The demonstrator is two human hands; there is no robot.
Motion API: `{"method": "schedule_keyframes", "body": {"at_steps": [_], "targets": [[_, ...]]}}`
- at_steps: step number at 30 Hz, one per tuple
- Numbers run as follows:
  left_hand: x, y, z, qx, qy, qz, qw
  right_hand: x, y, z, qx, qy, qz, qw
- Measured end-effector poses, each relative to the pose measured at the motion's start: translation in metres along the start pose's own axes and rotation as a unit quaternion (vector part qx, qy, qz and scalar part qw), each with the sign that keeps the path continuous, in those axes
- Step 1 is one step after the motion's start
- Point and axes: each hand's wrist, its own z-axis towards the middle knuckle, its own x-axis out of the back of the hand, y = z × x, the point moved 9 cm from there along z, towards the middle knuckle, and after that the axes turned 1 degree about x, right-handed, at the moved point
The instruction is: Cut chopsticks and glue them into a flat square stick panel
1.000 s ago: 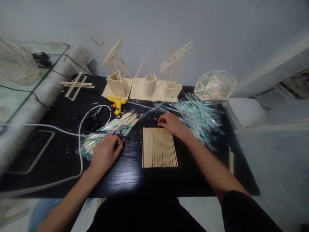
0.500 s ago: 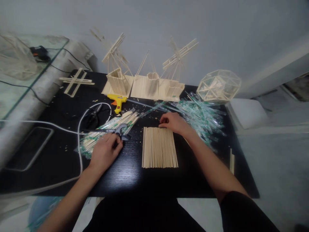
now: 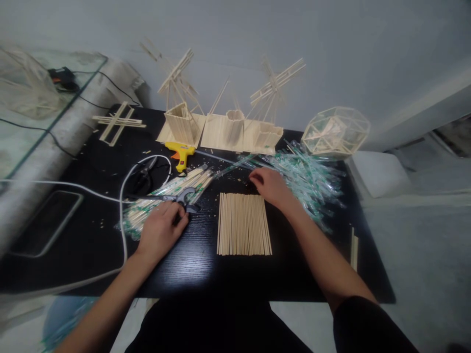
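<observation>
Many pale sticks (image 3: 244, 223) laid side by side on the black desk (image 3: 294, 277), squarely in front of the body, ends roughly level, presumably for a straight edge within easy reach of both arms. Right hand (image 3: 271, 186) just by the far right corner of this row, fingers curled, perhaps for minding the far ends; no stick visible in the fingers, and cannot tell whether together or slightly apart. Left hand (image 3: 160, 228) palm down at the grey shears (image 3: 182, 197), seemingly for keeping the tool close; cannot tell whether clamped on a handle or merely resting there. Wrapped sticks (image 3: 142, 213) under and beside the shears, likely as nearby stock. Clear green-marked wrappers (image 3: 307, 174) heaped beyond the right forearm, probably out of the way. Yellow glue gun (image 3: 179, 149) farther back, before the stick models (image 3: 233, 128) lined along the wall, likely for protection from elbows.
</observation>
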Motion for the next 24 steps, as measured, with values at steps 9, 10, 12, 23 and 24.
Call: {"method": "schedule_keyframes", "body": {"at_steps": [9,10,12,23,24], "targets": [[0.001,0.001,0.0,-0.002,0.0,0.003,1.0,0.057,0.038,-0.062,-0.056,0.102,0.13,0.985],[0.0,0.001,0.0,-0.003,0.0,0.004,1.0,0.06,0.04,-0.071,-0.065,0.105,0.151,0.981],[0.0,0.0,0.001,-0.003,-0.001,0.003,1.0,0.059,0.041,-0.09,-0.097,0.098,0.224,0.965],[0.021,0.047,0.003,-0.042,0.016,-0.053,0.998,0.006,-0.038,-0.126,-0.132,0.051,0.533,0.834],[0.022,0.059,0.002,-0.049,0.007,-0.085,0.995,0.003,-0.043,-0.126,-0.13,0.053,0.524,0.84]]}}
